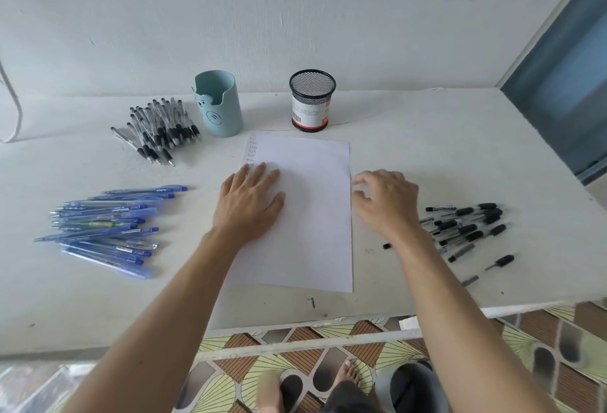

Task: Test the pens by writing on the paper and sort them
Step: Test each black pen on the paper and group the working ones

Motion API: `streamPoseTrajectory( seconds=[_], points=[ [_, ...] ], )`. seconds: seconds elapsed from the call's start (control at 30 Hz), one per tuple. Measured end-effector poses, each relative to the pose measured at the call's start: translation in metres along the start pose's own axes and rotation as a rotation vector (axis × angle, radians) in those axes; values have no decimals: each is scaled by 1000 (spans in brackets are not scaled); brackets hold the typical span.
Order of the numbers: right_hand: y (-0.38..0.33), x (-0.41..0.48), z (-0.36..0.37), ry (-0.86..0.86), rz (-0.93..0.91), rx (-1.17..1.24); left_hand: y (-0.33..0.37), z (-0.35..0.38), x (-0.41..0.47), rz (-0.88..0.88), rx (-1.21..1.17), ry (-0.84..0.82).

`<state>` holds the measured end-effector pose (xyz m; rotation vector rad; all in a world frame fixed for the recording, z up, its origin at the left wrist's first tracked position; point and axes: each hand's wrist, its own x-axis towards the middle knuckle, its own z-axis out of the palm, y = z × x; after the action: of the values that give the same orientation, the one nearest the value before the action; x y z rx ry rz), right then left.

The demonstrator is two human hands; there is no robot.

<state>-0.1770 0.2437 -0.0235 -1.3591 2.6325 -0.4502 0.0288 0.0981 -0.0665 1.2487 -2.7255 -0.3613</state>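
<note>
Head view: the paper (308, 215) is pinned flat on the tabletop (427, 136) by the left hand (251, 202), fingers straight, grip released; this is judged to stop the sheet sliding under writing. The right hand (384, 202) is held at the sheet's right edge, fingers loosely curled, nothing grasped. A column of test words is noted at the sheet's upper left corner, just beyond the left fingertips. No pen is in either grip. Blue pens (108, 228) are heaped well to the left, black pens (469, 225) just right of the right wrist, and rear black pens (161, 130) beside the blue cup (218, 102). A mesh cup (312, 100) is set behind the sheet.
</note>
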Motion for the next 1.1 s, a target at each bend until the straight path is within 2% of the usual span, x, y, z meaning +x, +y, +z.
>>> streamPoseTrajectory(
  seconds=[0.17, 0.3, 0.43, 0.57, 0.7, 0.8, 0.87, 0.93, 1.1],
  points=[
    [55, -6, -42, -169, 266, -152, 0, -2, 0, -10, -35, 20],
    [89, -9, -52, -254, 344, -71, 1, -2, 1, -16, -50, 26],
    [98, -11, -50, -123, 242, 25, 1, -1, 1, -24, -45, 39],
    [87, -8, -37, 77, 177, -89, 2, -2, 0, -26, -53, 46],
    [59, 1, -29, 276, -48, -3, 3, -3, 0, -21, -65, 50],
    [16, 8, -27, 348, -264, 131, 2, -2, 0, -19, -83, 52],
    [-18, 12, -22, 293, -297, 278, 0, -2, 0, -13, -130, 73],
    [-46, 17, -15, 172, -248, 368, -3, -3, -1, -20, -217, 102],
    [-83, 23, 12, -47, -84, 404, -6, -10, -3, -80, -467, 212]
  ],
)
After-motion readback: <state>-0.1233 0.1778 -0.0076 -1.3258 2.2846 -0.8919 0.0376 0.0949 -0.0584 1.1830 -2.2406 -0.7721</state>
